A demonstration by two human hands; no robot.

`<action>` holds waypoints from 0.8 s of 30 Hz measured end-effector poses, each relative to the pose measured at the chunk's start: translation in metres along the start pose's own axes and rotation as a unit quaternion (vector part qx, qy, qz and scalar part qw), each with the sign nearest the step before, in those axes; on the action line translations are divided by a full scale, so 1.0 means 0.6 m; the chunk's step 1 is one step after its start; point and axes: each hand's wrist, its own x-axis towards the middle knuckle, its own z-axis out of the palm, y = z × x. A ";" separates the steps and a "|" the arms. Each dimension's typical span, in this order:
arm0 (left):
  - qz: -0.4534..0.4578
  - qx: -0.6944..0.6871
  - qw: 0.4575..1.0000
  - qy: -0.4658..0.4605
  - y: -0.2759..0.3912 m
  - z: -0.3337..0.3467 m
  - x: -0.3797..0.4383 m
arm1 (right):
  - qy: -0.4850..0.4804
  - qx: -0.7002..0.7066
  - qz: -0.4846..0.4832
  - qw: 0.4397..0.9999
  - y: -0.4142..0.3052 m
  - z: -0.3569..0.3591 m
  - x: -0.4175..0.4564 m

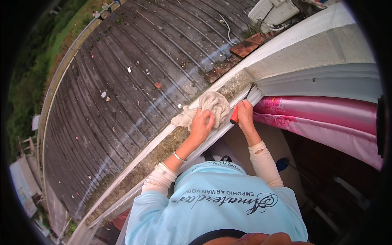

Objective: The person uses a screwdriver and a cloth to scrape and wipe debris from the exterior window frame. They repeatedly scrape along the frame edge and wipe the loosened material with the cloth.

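My left hand [201, 126] holds a crumpled, greyish-beige cloth [215, 105] over the outer window sill [176, 137], which looks stained and rough. Red-handled, the screwdriver [234, 115] is gripped in my right hand [245, 112]. Its thin dark shaft points to the corner where the white window track [225, 127] meets the side of the frame; the exact tip is hard to make out. The cloth lies to the left of the screwdriver, a short way apart from it.
Beyond the sill lies a dark corrugated roof [122, 92] with scattered litter. Rusty reddish boards [248, 45] and a white appliance casing [273, 12] with cables stand near the wall at the upper right. A pink curtain [321, 113] hangs at the right. Small distant people are at the roof's far edge.
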 end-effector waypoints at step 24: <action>0.036 0.020 0.999 0.001 -0.018 0.006 0.001 | -0.094 -0.173 -0.202 0.959 -0.121 -0.008 -0.080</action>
